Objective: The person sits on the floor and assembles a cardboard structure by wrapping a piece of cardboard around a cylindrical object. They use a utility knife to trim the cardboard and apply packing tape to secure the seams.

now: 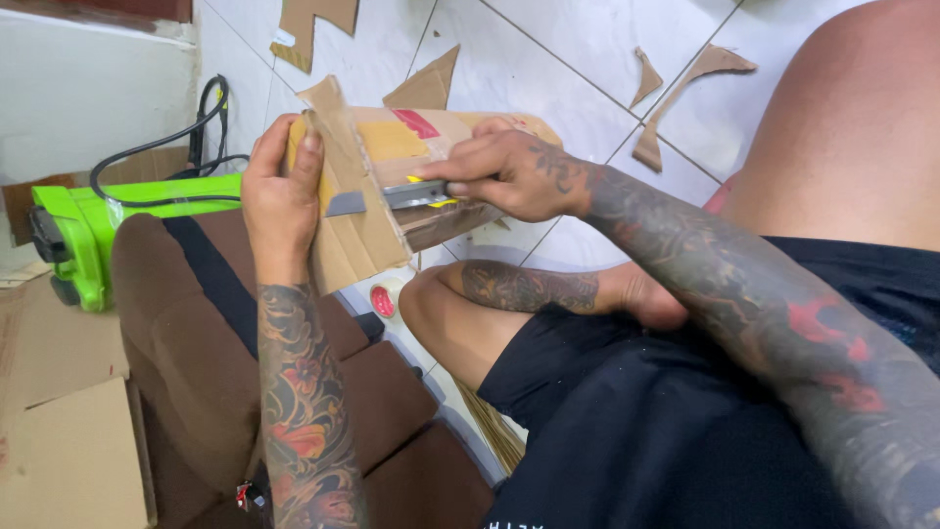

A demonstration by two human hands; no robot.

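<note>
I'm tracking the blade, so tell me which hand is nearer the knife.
Right. The right hand grips the knife by its handle, blade pushed through the cardboard. The left hand is beside the blade tip, holding the cardboard's edge, not touching the knife.

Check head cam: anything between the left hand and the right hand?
Yes. In the head view, a cardboard piece stands between the left hand and the right hand; the utility knife blade pokes through it.

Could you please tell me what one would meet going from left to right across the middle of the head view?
Green machine → left hand → cardboard piece → utility knife → right hand.
</note>
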